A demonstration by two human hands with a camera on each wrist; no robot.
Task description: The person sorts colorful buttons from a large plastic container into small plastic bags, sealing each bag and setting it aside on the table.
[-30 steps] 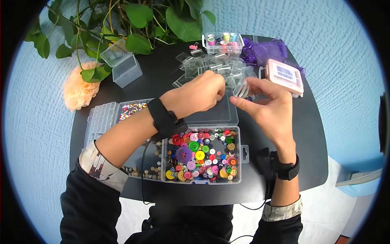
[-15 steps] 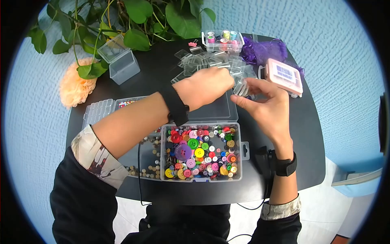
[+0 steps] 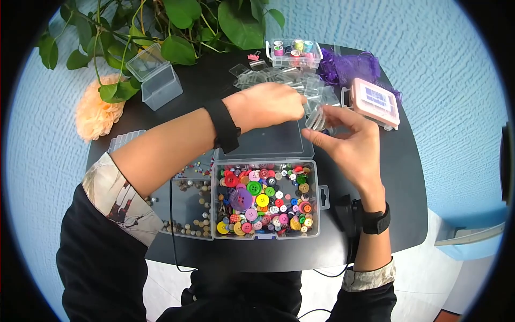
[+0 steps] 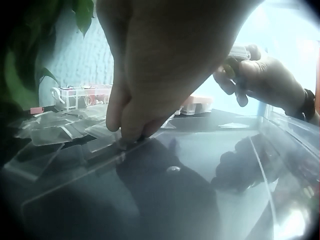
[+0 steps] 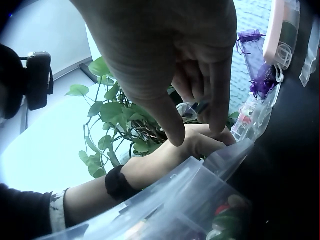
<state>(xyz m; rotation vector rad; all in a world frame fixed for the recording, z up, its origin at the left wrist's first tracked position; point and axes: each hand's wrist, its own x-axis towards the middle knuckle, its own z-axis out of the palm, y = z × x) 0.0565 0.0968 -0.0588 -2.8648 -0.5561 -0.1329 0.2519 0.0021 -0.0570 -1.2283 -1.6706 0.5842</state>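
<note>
In the head view my left hand (image 3: 268, 106) reaches over the clear lid of the button box, beside the pile of clear plastic pieces (image 3: 252, 79); its fingertips are hidden. The left wrist view shows this hand's fingers (image 4: 122, 115) pointing down at the pieces by the lid edge; whether they grip one is unclear. My right hand (image 3: 354, 145) pinches a small bunch of clear pieces (image 3: 315, 119) between thumb and fingers, just right of my left hand. Below both hands, the open box (image 3: 317, 214) holds many coloured buttons.
A bead case (image 3: 188, 206) lies left, partly under my left forearm. Behind stand an open clear box (image 3: 162, 88), a box of thread spools (image 3: 295, 60), purple mesh (image 3: 351, 70) and a pink-lidded box (image 3: 375, 102). A peach pompom (image 3: 99, 110) and leafy plant (image 3: 182, 51) are back left.
My left hand has moved up and right over the pieces, away from and then back beside my right hand, its forearm covering more of the bead case. My right hand keeps its bunch almost in place.
</note>
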